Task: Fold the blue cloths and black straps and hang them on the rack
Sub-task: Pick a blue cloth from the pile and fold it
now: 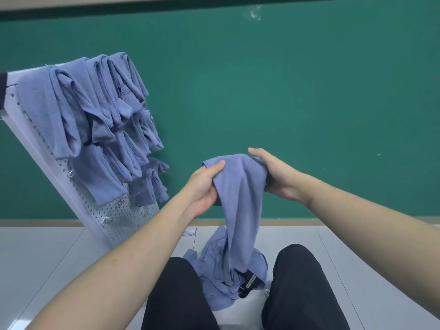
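Note:
I hold a blue cloth (pixel 239 186) up in front of me. My left hand (pixel 202 186) grips its left edge and my right hand (pixel 273 177) grips its right top corner. The cloth hangs down between them towards a pile of blue cloths (pixel 221 272) on the floor between my knees. A black strap (pixel 248 283) with a grey stripe lies partly under that pile. At the left stands a white perforated rack (pixel 114 220), tilted in view, with several folded blue cloths (pixel 100 120) hanging from its hooks.
A green wall (pixel 297 91) fills the background behind the rack. The floor (pixel 47 258) is pale grey tile. My legs in black trousers (pixel 300 289) flank the pile. Bare hooks (pixel 106 220) show on the rack's lower part.

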